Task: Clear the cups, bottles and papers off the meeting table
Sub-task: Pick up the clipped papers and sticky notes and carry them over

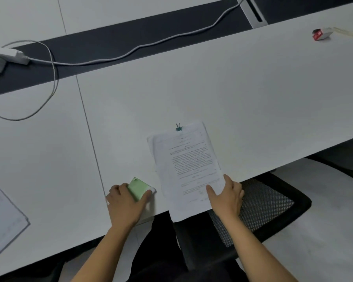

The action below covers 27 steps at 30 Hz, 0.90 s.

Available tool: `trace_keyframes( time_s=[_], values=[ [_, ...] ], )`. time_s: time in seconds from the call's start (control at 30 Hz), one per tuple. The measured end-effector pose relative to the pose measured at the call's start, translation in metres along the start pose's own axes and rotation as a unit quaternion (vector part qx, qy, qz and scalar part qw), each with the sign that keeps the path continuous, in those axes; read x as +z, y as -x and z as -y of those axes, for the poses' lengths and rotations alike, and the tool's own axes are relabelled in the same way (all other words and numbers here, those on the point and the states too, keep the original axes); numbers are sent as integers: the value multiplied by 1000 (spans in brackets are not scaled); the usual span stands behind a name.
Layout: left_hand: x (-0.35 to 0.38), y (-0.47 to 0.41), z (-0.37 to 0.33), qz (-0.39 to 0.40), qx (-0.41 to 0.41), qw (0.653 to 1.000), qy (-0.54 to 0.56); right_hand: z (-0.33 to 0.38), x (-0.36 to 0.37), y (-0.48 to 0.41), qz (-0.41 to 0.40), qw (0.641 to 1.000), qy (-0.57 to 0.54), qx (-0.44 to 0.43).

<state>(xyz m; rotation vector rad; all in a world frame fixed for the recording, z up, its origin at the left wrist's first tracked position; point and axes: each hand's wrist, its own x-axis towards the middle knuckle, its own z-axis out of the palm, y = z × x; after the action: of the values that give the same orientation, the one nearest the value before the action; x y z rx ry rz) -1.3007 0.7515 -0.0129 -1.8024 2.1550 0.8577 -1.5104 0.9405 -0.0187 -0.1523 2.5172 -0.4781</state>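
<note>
Left hand (124, 204) grips a green pack (138, 188); just beside, right hand (228, 197) pinches the papers (188, 169) at their near corner.

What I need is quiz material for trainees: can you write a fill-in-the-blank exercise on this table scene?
1. The left hand grips a pale ____ pack.
2. The right hand holds the paper stack, whose near end overhangs the ____ of the table.
3. A teal ____ clip fastens the stack's far edge.
Missing words: green; edge; binder.
</note>
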Motion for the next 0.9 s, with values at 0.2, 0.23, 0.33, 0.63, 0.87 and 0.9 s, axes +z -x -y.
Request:
trace_keyframes(
  time_s=[0.2, 0.23, 0.33, 0.63, 0.87, 0.9],
  values=[
    [6, 6, 6, 33, 11, 999, 37, -17, 8, 15, 84, 962, -234, 112],
    [6, 4, 5, 34, -3, 998, 56, -18, 7, 14, 111, 948, -269, 129],
    [4, -1, -1, 56, -28, 996, 60, -16, -2, 15, 196, 907, -336, 159],
    [-37, 21, -18, 71, -15, 951, 300, 14, -48, 38, 138, 958, -247, -45],
    [-116, 70, -75, -34, 99, 880, 463, 44, -127, 98, -13, 907, -403, -123],
    [-122, 77, -82, -34, 113, 871, 477, 39, -136, 106, -34, 900, -417, -124]
  ],
)
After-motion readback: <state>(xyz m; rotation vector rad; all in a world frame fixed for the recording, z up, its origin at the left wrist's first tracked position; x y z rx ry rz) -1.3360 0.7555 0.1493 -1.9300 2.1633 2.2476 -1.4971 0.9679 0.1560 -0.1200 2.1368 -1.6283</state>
